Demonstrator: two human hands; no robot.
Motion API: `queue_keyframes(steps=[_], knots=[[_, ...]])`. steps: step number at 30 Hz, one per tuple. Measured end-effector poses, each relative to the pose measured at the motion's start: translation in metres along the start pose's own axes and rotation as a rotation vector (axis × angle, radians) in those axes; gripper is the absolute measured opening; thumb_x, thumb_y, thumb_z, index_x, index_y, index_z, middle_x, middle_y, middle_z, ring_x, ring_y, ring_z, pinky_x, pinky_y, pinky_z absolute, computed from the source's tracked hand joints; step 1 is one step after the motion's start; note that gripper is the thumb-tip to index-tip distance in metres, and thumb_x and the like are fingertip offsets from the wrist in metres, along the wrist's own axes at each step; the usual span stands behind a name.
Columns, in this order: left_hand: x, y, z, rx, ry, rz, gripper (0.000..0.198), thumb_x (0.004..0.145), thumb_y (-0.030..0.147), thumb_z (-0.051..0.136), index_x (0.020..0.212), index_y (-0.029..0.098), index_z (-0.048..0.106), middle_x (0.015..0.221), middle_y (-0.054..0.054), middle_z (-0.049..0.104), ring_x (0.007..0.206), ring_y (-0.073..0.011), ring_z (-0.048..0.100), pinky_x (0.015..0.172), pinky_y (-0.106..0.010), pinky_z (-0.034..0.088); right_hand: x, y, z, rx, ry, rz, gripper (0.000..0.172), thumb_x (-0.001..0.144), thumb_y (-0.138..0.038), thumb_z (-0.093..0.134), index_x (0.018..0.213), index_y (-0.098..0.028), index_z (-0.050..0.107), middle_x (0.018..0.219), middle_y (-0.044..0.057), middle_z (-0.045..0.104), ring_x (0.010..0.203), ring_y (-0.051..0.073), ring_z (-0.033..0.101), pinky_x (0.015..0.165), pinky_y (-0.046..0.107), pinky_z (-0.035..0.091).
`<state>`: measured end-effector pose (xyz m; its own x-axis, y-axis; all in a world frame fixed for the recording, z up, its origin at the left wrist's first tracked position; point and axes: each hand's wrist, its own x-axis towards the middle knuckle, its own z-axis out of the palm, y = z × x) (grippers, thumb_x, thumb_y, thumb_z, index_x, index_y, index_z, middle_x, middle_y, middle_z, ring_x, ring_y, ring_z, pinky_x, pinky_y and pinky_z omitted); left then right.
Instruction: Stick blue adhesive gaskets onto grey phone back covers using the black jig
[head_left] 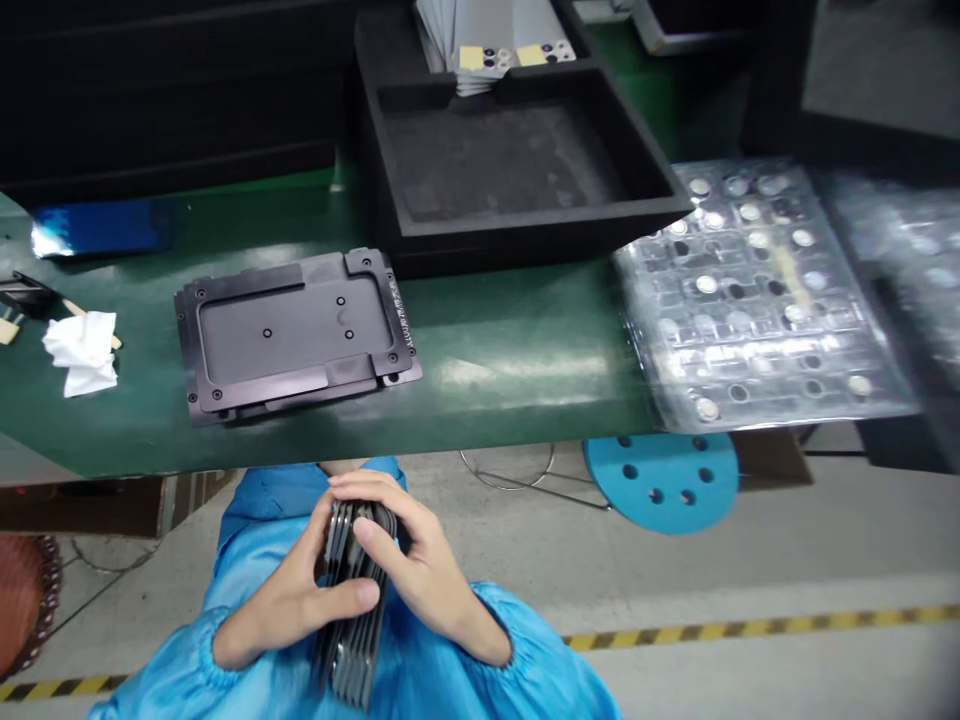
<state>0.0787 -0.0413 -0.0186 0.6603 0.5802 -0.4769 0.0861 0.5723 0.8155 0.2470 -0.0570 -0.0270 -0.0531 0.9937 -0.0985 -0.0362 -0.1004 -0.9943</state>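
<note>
Both my hands are below the table's front edge, over my lap in blue sleeves. My left hand [289, 590] and my right hand [424, 565] together grip a stack of thin dark flat panels [352, 640], held edge-on; the right fingers curl over its top end, the left thumb presses its side. On the green table [510, 370] above lies a dark metal fixture plate [292, 335] with a rectangular recess. It is the nearest thing on the table to my hands.
A black foam tray [517, 215] stands behind the fixture, with grey sheets [495, 40] at its far end. A clear blister tray of small round parts [757, 300] lies at right. White tissue [84, 352] and a blue glossy panel [101, 228] lie at left. A blue stool [664, 480] stands below.
</note>
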Motion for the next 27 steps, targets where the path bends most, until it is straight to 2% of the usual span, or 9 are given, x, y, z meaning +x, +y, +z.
queue_keyframes(steps=[3,8,16,21,23,24,26,27], knots=[[0.001,0.0,0.001,-0.015,0.006,0.011,0.098,0.082,0.069,0.07,0.159,0.025,0.029,0.159,-0.012,0.041,0.148,-0.0348,0.036,0.123,-0.05,0.028,0.001,-0.001,0.0,-0.002,-0.002,0.011,0.019,0.098,-0.031,0.062,0.11,-0.027,0.075,0.118,0.008,0.077,0.115,0.026,0.069,0.103,0.043,0.053],[0.003,0.001,0.004,-0.04,0.003,0.024,0.102,0.08,0.066,0.075,0.159,0.023,0.028,0.162,-0.014,0.037,0.149,-0.0344,0.035,0.123,-0.049,0.028,0.001,-0.003,0.002,-0.026,0.018,0.064,0.01,0.089,-0.027,0.071,0.098,-0.025,0.072,0.116,0.008,0.076,0.109,0.025,0.07,0.098,0.041,0.053],[0.002,0.0,0.001,-0.034,-0.002,0.012,0.099,0.081,0.071,0.07,0.157,0.022,0.032,0.164,-0.014,0.034,0.151,-0.0358,0.032,0.125,-0.05,0.025,0.001,-0.001,0.002,-0.003,0.001,0.079,0.013,0.094,-0.032,0.063,0.101,-0.025,0.071,0.116,0.009,0.076,0.113,0.026,0.068,0.101,0.042,0.051],[0.005,0.001,0.004,-0.015,0.009,0.013,0.106,0.077,0.071,0.074,0.16,0.023,0.028,0.165,-0.014,0.033,0.153,-0.0363,0.03,0.125,-0.051,0.026,0.003,0.003,0.004,0.008,0.003,0.113,0.014,0.088,-0.035,0.072,0.096,-0.024,0.067,0.111,0.008,0.074,0.107,0.024,0.068,0.097,0.04,0.053],[0.004,-0.001,0.004,0.001,0.012,0.003,0.111,0.075,0.07,0.077,0.161,0.023,0.025,0.167,-0.015,0.029,0.154,-0.0383,0.028,0.125,-0.053,0.026,0.003,0.004,0.005,0.016,-0.003,0.092,0.021,0.09,-0.043,0.072,0.098,-0.025,0.066,0.11,0.008,0.073,0.106,0.025,0.069,0.096,0.039,0.054],[0.003,-0.003,0.004,-0.001,0.027,-0.006,0.114,0.074,0.069,0.078,0.163,0.024,0.021,0.167,-0.015,0.028,0.154,-0.039,0.026,0.125,-0.054,0.025,0.003,0.004,0.005,0.022,-0.003,0.078,0.03,0.091,-0.051,0.07,0.106,-0.025,0.066,0.116,0.01,0.073,0.111,0.026,0.069,0.099,0.039,0.054],[-0.001,-0.009,0.0,-0.028,0.083,-0.027,0.12,0.074,0.069,0.078,0.165,0.027,0.012,0.166,-0.014,0.032,0.154,-0.0389,0.027,0.126,-0.055,0.022,0.0,0.006,0.005,0.063,0.017,0.063,0.059,0.089,-0.066,0.067,0.131,-0.027,0.059,0.141,0.013,0.063,0.131,0.029,0.061,0.108,0.042,0.049],[-0.003,-0.011,-0.002,-0.055,0.123,-0.035,0.118,0.076,0.068,0.077,0.165,0.029,0.009,0.164,-0.014,0.036,0.153,-0.0375,0.031,0.126,-0.054,0.023,-0.003,0.008,0.006,0.105,0.031,0.075,0.073,0.087,-0.072,0.065,0.144,-0.029,0.049,0.154,0.014,0.052,0.141,0.03,0.053,0.114,0.044,0.045]])
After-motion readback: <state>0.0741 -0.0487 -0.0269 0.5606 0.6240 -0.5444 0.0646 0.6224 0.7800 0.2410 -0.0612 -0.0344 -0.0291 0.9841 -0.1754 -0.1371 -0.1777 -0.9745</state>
